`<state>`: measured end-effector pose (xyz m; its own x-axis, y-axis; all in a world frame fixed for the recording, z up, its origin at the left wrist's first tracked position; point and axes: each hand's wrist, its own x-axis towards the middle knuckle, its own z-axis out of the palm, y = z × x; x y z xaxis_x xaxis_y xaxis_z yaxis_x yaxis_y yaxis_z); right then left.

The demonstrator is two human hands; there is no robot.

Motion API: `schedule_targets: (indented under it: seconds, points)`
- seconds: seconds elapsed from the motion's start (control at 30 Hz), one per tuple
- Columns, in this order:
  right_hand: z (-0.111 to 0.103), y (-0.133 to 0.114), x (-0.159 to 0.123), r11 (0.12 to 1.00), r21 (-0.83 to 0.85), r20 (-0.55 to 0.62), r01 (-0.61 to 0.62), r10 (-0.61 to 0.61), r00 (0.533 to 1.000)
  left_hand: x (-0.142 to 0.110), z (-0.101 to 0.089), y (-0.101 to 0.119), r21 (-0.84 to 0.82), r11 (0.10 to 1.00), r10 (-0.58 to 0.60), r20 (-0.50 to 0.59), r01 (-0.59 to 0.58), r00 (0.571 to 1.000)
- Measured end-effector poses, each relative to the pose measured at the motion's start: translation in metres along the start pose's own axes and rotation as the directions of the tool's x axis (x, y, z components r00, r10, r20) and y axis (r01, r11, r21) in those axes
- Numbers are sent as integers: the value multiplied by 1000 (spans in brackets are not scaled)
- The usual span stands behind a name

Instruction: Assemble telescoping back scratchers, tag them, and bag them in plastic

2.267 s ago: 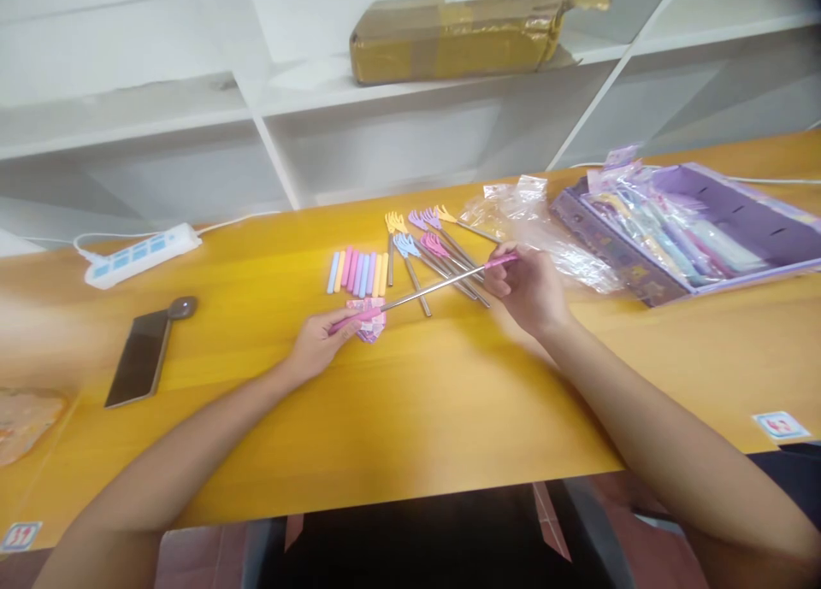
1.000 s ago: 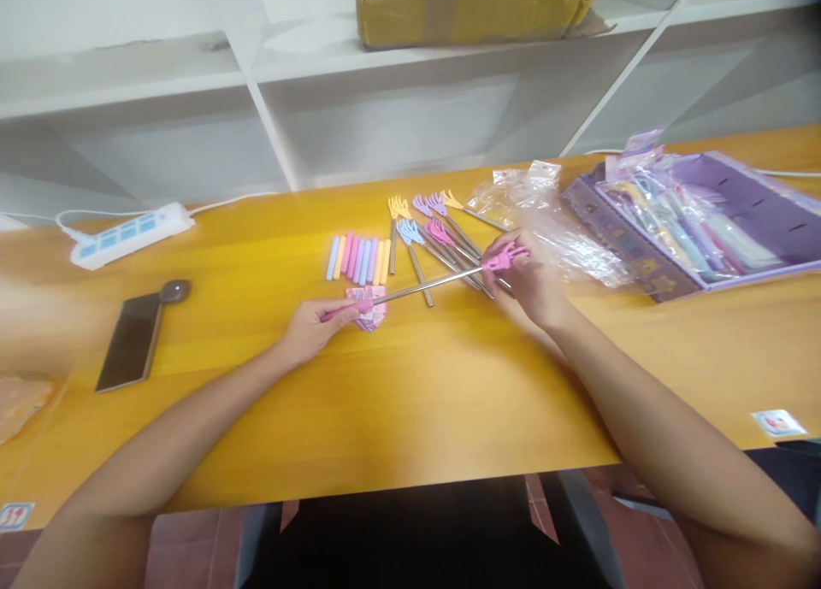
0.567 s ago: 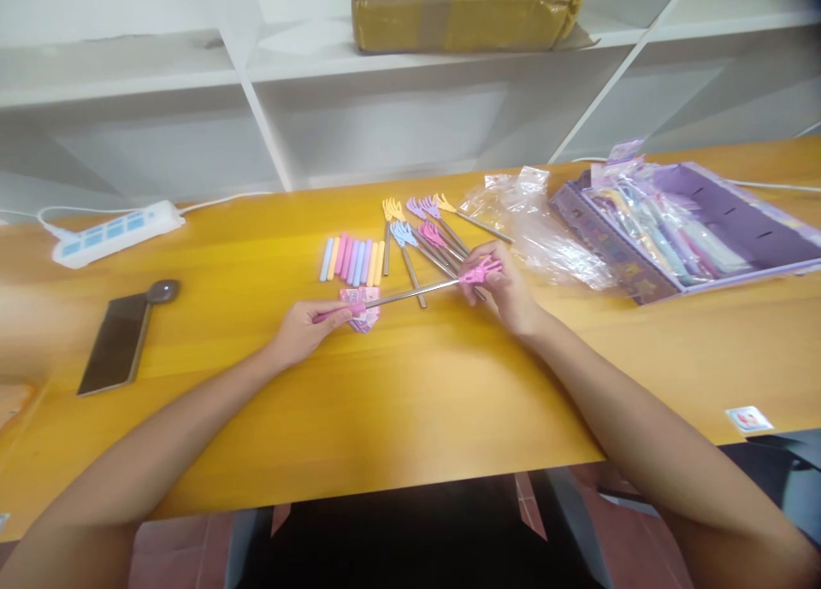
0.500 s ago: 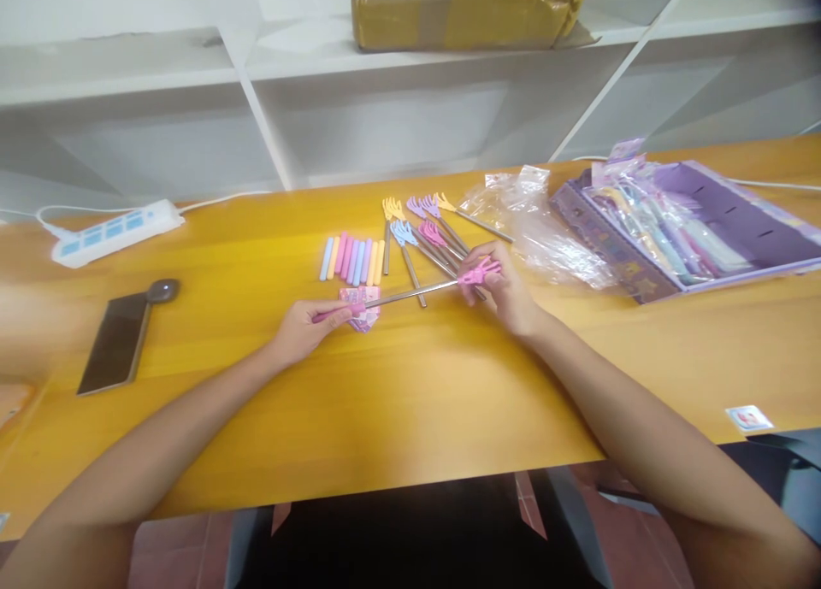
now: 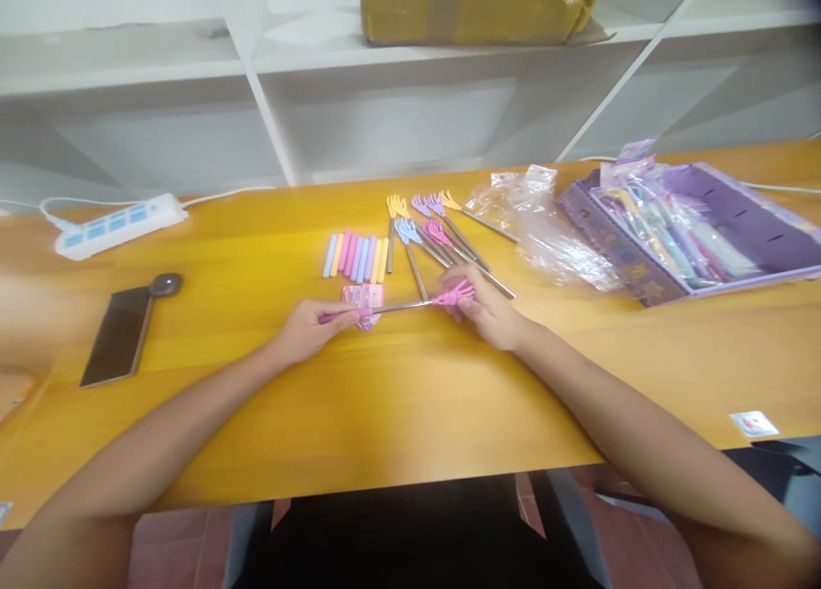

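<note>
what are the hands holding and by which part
A silver metal-rod back scratcher: the left hand holds its pink handle, the right hand its pink clawed head.

On the table (image 5: 398, 409), at left: power strip (image 5: 121, 227) toward the back, phone (image 5: 117, 337) before it, mouse (image 5: 165, 285) at the phone's far right corner. Toward the middle, row of handles (image 5: 356, 258), cards (image 5: 363, 295) just before it, loose scratchers (image 5: 408, 230) to its right. Farther right, plastic bags (image 5: 555, 251), then tray (image 5: 763, 221) with wrapped packs (image 5: 683, 230) inside, mostly in the left part. Behind, shelving (image 5: 308, 52) with parcel (image 5: 481, 9) on it. Between left hand (image 5: 314, 328) and right hand (image 5: 484, 307), held scratcher (image 5: 401, 306).
</note>
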<state>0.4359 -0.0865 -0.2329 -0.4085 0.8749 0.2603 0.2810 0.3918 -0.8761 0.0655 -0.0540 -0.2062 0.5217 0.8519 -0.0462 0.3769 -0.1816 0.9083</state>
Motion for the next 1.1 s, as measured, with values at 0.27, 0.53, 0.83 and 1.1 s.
schedule_targets:
  seconds: [0.27,0.53,0.83,1.1]
  points:
    - [14,-7,0,971,-224,38,77,-71,997,-3,2,10,40,999,2,22,-3,1000]
    - [21,-11,0,962,-270,26,47,-42,999,-2,5,7,64,998,-19,10,18,1000]
    - [17,-24,5,991,-107,2,-81,82,997,-1,7,6,38,999,5,32,-6,999]
    - [10,-30,10,897,256,47,-360,361,932,-4,8,-3,672,632,474,60,-386,879]
